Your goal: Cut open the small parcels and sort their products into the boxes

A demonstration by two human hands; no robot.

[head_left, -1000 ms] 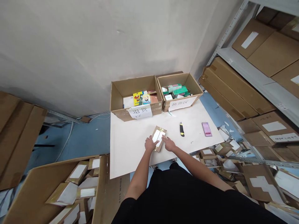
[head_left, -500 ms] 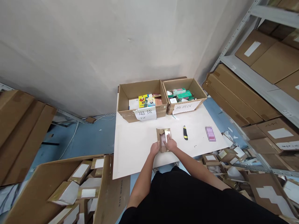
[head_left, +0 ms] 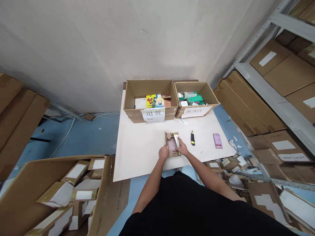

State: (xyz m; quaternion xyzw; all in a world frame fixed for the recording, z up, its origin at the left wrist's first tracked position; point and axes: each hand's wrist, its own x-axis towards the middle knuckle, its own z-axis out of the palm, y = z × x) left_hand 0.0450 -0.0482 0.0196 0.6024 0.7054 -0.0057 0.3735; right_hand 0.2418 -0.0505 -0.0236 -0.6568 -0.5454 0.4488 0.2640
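Observation:
A small brown cardboard box (head_left: 175, 153) stands on the white table top near its front edge, its upper side torn open. Pale pink contents (head_left: 171, 144) show inside. My left hand (head_left: 163, 152) grips the box's left side with fingers closed. On the right side, my right hand (head_left: 181, 147) holds the box's edge, where a raised flap with a white label (head_left: 176, 139) stands up. To the right lies a black and yellow utility knife (head_left: 192, 138), and farther right a pink pack (head_left: 217, 141), blurred by pixels.
Two open cartons with handwritten paper signs stand at the back of the table: a left carton (head_left: 134, 115) with colourful boxes, a right carton (head_left: 213, 98) with green ones. A large carton of parcels (head_left: 108, 183) is at lower left. Shelving (head_left: 261, 82) with boxes lines the right.
My right hand has moved from over the box's opening to its right edge, and more of the pink contents shows. The view has shifted slightly.

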